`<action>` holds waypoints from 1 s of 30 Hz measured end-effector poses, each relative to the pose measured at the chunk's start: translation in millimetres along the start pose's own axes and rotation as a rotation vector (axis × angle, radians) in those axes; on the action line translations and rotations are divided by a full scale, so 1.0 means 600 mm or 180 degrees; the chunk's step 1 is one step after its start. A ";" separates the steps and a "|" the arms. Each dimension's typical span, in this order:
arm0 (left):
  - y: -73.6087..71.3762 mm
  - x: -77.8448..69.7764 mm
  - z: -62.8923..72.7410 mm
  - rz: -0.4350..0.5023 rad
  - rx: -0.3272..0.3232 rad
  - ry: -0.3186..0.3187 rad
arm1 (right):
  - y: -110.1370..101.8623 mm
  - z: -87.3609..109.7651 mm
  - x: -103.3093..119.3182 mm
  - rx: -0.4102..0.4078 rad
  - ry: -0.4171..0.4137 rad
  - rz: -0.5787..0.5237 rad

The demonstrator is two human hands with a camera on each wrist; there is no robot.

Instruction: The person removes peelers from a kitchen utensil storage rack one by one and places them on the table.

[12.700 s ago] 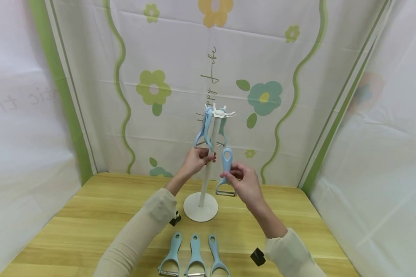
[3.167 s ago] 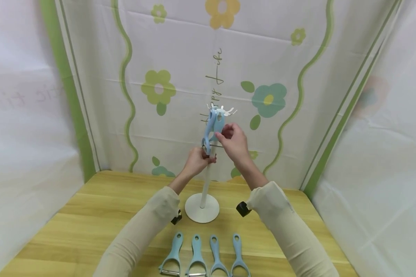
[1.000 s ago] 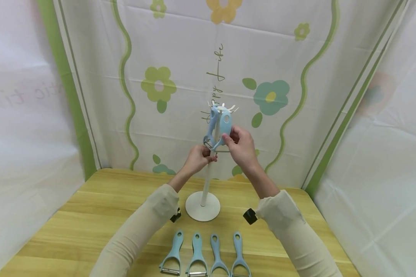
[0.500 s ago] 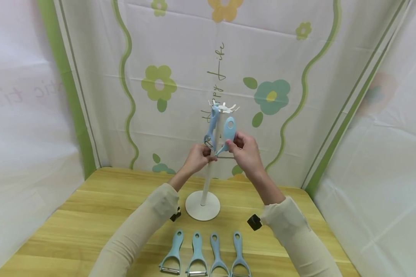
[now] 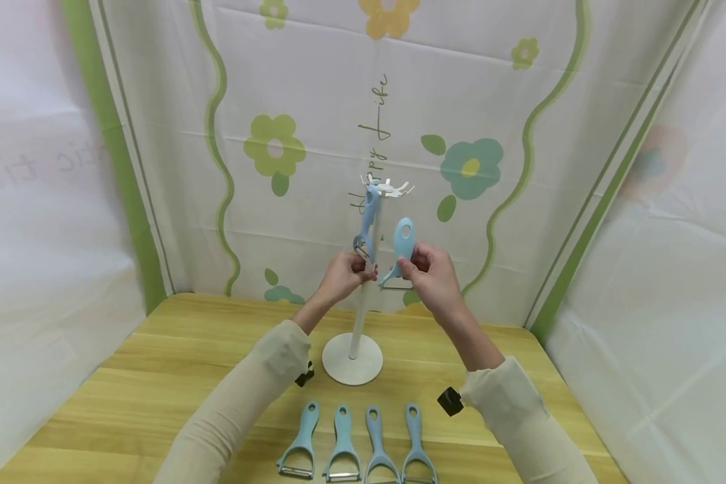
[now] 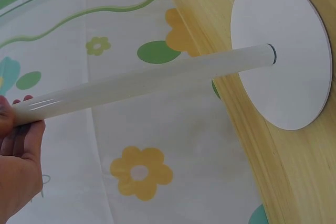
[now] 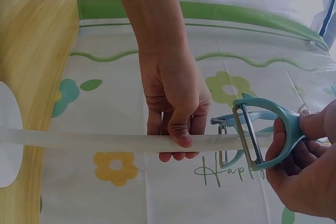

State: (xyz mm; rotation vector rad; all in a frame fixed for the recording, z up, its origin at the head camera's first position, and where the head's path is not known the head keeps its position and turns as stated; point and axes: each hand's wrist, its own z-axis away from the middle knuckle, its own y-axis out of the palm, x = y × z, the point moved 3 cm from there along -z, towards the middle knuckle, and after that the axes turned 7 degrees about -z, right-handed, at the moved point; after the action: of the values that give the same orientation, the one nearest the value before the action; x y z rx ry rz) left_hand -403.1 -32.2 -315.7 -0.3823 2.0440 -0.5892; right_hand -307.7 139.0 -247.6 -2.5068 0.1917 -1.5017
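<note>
In the head view a white stand [image 5: 360,316] rises from a round base, with several hooks at its top. My left hand [image 5: 342,277] grips its pole about midway up. From a left-hand hook hangs a blue peeler [image 5: 369,214], just above that hand. My right hand [image 5: 434,275] pinches a light-blue peeler [image 5: 404,235] by its handle, ring end up, to the right of the pole and apart from the hooks. Four fingers and a thumb around the pole [image 7: 115,142] show in the right wrist view, where the held peeler's blade [image 7: 248,132] faces the camera.
Several blue-green peelers lie in a row on the wooden table [image 5: 157,390], near its front edge; one peeler [image 5: 302,437] is leftmost. The stand's base [image 5: 352,370] is behind them. A flowered white curtain [image 5: 314,81] encloses the back and sides.
The light-blue peeler has come off the hooks and moved down and right in my right hand. Earlier, another peeler joined the row on the table. My left hand stays on the pole.
</note>
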 end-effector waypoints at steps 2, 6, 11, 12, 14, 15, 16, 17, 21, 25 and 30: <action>0.000 0.000 0.000 0.0025 0.0013 -0.0022 | -0.001 0.004 -0.003 0.0008 0.0011 0.0002; 0.001 0.001 0.000 0.0061 0.0024 -0.0043 | -0.005 0.011 -0.009 0.0011 0.0077 0.0031; 0.001 0.000 0.000 0.0097 0.0050 -0.0052 | -0.010 0.021 -0.015 0.0032 0.0116 0.0034; 0.002 0.000 0.000 0.0112 0.0059 -0.0051 | -0.011 0.023 -0.016 0.0038 0.0125 0.0027; 0.002 0.000 0.000 0.0130 0.0070 -0.0044 | -0.013 0.028 -0.018 0.0043 0.0146 0.0009; 0.002 0.000 0.000 0.0131 0.0072 -0.0037 | -0.013 0.030 -0.020 0.0051 0.0156 0.0001; 0.002 0.000 0.000 0.0135 0.0074 -0.0034 | -0.014 0.031 -0.022 0.0055 0.0167 0.0000; 0.002 0.000 0.000 0.0142 0.0076 -0.0032 | -0.015 0.033 -0.024 0.0060 0.0174 0.0004; 0.003 0.002 -0.001 0.0156 0.0069 -0.0021 | -0.018 0.040 -0.032 0.0058 0.0207 0.0015; 0.004 0.005 -0.003 0.0122 0.0064 -0.0023 | -0.022 0.047 -0.038 0.0055 0.0241 0.0001; 0.003 0.007 -0.003 0.0084 0.0061 -0.0041 | -0.025 0.055 -0.045 0.0076 0.0283 -0.0022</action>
State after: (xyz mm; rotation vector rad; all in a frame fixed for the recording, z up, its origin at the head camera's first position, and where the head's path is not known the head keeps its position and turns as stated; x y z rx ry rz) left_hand -406.6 -32.0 -319.2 -0.3465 2.0267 -0.5886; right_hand -291.1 163.3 -282.1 -2.4266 0.1781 -1.6101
